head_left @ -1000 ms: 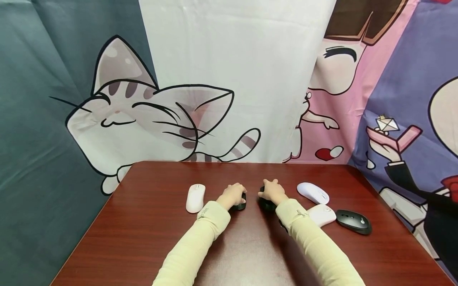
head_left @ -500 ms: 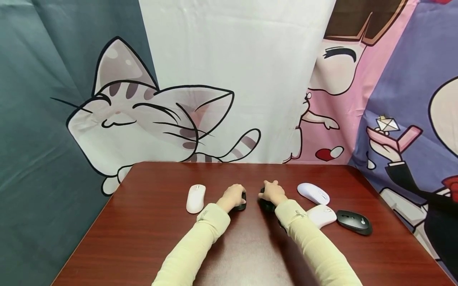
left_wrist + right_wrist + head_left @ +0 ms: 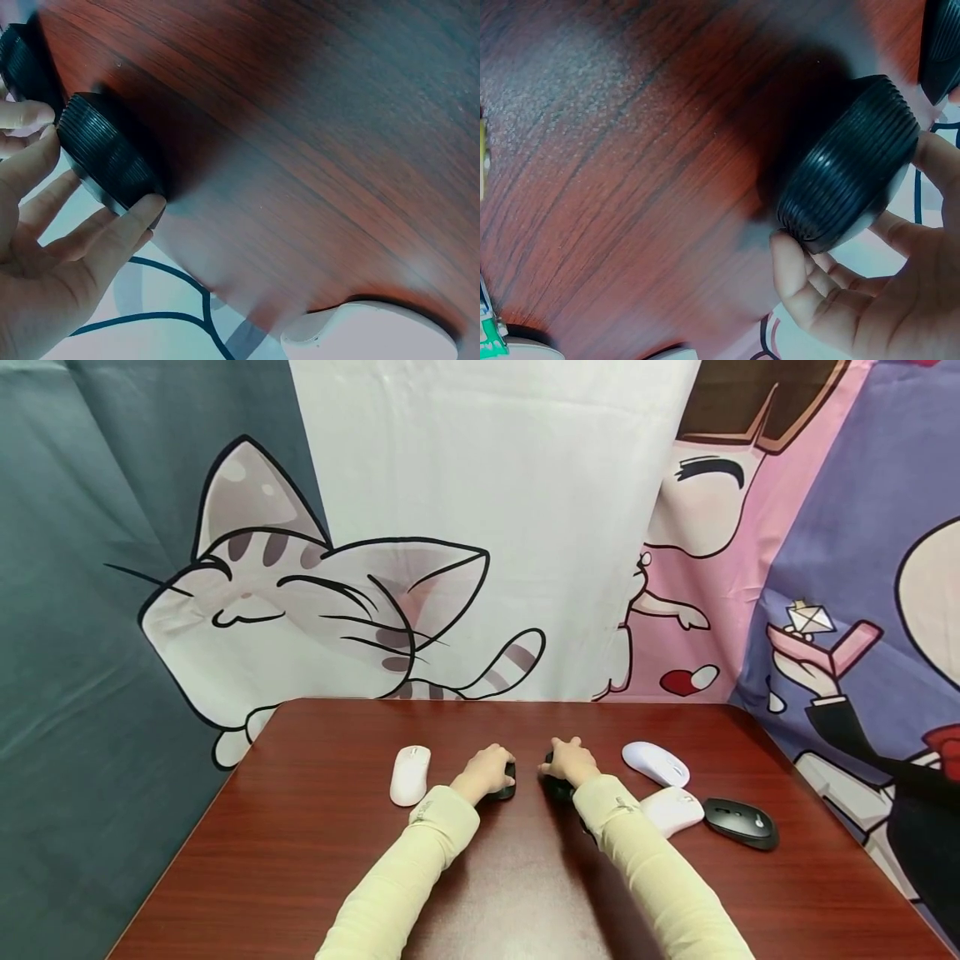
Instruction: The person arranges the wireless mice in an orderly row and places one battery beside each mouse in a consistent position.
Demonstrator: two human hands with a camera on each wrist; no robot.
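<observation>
My left hand (image 3: 487, 770) grips a black computer mouse (image 3: 507, 787) on the brown table. In the left wrist view, thumb and fingers pinch the ribbed sides of that black mouse (image 3: 112, 154). A short way to the right, my right hand (image 3: 573, 763) holds a second black mouse (image 3: 557, 789), mostly hidden under the palm in the head view. The right wrist view shows the thumb and fingers round this ribbed black mouse (image 3: 847, 169). The two held mice lie close together, with a narrow gap between them. Both mice appear to rest on the tabletop.
A white mouse (image 3: 409, 777) lies left of my left hand. Beyond the right forearm are a pale lavender mouse (image 3: 656, 764), a white mouse (image 3: 672, 811) partly behind the sleeve, and a black mouse (image 3: 741, 824). A printed cloth (image 3: 495, 485) hangs behind the table (image 3: 247, 860).
</observation>
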